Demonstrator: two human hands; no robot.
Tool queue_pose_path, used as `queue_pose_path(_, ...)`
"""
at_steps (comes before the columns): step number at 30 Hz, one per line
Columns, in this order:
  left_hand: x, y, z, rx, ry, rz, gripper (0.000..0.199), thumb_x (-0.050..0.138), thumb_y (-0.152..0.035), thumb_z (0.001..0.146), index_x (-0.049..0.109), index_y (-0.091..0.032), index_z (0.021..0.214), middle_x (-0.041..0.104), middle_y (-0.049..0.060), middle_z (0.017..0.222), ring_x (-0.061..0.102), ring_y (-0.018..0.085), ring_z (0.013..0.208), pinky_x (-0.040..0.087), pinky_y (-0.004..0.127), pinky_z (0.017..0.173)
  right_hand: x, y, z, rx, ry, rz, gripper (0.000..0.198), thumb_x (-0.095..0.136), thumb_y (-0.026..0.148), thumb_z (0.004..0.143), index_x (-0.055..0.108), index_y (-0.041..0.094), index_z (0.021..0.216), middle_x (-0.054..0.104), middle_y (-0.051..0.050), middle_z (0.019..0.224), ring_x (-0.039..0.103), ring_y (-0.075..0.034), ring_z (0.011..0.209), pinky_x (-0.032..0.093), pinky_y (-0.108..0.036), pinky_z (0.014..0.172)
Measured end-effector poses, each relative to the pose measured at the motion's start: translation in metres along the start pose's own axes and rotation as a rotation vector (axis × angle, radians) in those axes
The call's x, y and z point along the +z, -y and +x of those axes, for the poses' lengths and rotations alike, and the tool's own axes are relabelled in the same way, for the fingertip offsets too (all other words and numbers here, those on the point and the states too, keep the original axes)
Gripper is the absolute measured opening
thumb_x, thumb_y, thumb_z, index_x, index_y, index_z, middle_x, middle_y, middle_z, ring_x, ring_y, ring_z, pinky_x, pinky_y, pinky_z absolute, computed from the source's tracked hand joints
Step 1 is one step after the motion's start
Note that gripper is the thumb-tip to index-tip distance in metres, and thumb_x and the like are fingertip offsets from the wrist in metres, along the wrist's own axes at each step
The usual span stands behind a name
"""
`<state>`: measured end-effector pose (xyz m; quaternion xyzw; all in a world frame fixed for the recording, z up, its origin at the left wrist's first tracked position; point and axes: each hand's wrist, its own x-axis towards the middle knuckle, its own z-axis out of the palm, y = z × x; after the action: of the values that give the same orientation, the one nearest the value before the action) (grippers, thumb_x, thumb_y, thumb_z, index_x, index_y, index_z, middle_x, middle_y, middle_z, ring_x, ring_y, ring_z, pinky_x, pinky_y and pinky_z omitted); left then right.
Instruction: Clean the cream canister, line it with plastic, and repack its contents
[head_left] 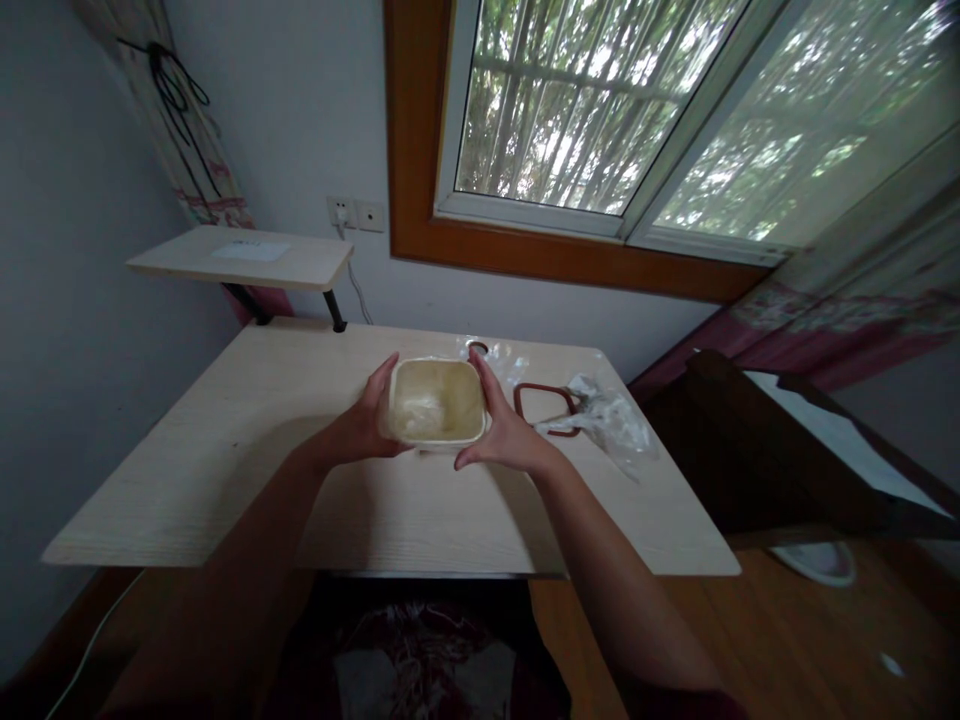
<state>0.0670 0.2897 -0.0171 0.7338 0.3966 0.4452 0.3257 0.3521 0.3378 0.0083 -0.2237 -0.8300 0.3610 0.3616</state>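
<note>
Between my two hands is a pale, rounded rectangular plastic container (438,402), held up over the desk with one broad face turned toward me. Its inside looks cloudy and yellowish; I cannot tell whether a clear lid covers it. My left hand (369,420) wraps round its left side, fingers along the edge. On the opposite side my right hand (506,420) grips it, fingers at the upper corner and thumb low. Just right of that hand lies a reddish-brown rectangular ring (546,387), partly under a crumpled clear plastic bag (611,420).
The light wooden desk (247,480) carries a small raised shelf (300,262) at back left, with a paper on it. More clear plastic (506,358) and a small brown ring (478,348) lie behind the container. A dark piece of furniture (787,470) stands to the right.
</note>
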Motion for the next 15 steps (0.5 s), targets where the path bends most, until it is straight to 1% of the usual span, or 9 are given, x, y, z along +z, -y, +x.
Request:
queue_pose_path(3,0.000,-0.001,0.001,-0.005,-0.019,-0.017,0.138,0.096,-0.036,0.055,0.012,-0.024,0.164,0.026,0.019,0.165,0.032,0.044,0.150,0.027,0.057,0.125,-0.003,0.006,-0.002,-0.037,0.028,-0.134,0.147,0.096,0.054,0.054,-0.001,0.036,0.164,0.000,-0.009,0.173,0.008,-0.034,0.159,0.014,-0.058,0.128)
queue_pose_path(5,0.001,-0.001,0.002,-0.010,-0.008,-0.012,0.139,0.096,-0.036,0.055,0.011,-0.024,0.164,0.026,0.019,0.166,0.031,0.044,0.151,0.025,0.057,0.125,-0.001,0.007,-0.002,-0.067,0.008,-0.213,0.142,0.094,0.052,0.059,-0.001,0.036,0.163,0.004,-0.010,0.172,0.010,-0.035,0.159,0.015,-0.059,0.128)
queue_pose_path(7,0.000,0.000,0.002,-0.003,0.001,0.013,0.138,0.095,-0.036,0.058,0.008,-0.022,0.164,0.023,0.020,0.166,0.030,0.044,0.151,0.025,0.059,0.125,0.002,0.005,-0.002,-0.096,-0.028,-0.267,0.138,0.093,0.049,0.063,-0.001,0.035,0.163,0.009,-0.012,0.171,0.014,-0.035,0.158,0.018,-0.060,0.128)
queue_pose_path(9,0.000,0.003,0.001,0.010,0.012,0.033,0.139,0.094,-0.036,0.058,0.005,-0.021,0.164,0.022,0.021,0.167,0.031,0.044,0.150,0.027,0.060,0.123,0.006,0.004,-0.002,-0.123,-0.061,-0.292,0.136,0.092,0.047,0.064,0.000,0.033,0.163,0.014,-0.013,0.169,0.017,-0.035,0.157,0.020,-0.060,0.128)
queue_pose_path(12,-0.001,0.008,-0.001,0.009,-0.002,0.017,0.139,0.095,-0.034,0.055,0.009,-0.024,0.164,0.026,0.019,0.165,0.035,0.044,0.148,0.031,0.060,0.122,0.010,0.004,-0.001,-0.135,-0.075,-0.291,0.131,0.091,0.045,0.066,0.004,0.034,0.163,0.016,-0.013,0.168,0.019,-0.036,0.156,0.021,-0.061,0.127)
queue_pose_path(15,0.001,0.011,-0.002,0.005,-0.014,-0.003,0.135,0.094,-0.034,0.057,0.012,-0.025,0.164,0.028,0.018,0.166,0.036,0.044,0.148,0.032,0.059,0.121,0.011,0.006,-0.002,-0.124,-0.077,-0.276,0.127,0.091,0.045,0.066,0.008,0.035,0.162,0.016,-0.012,0.168,0.018,-0.037,0.156,0.023,-0.062,0.127)
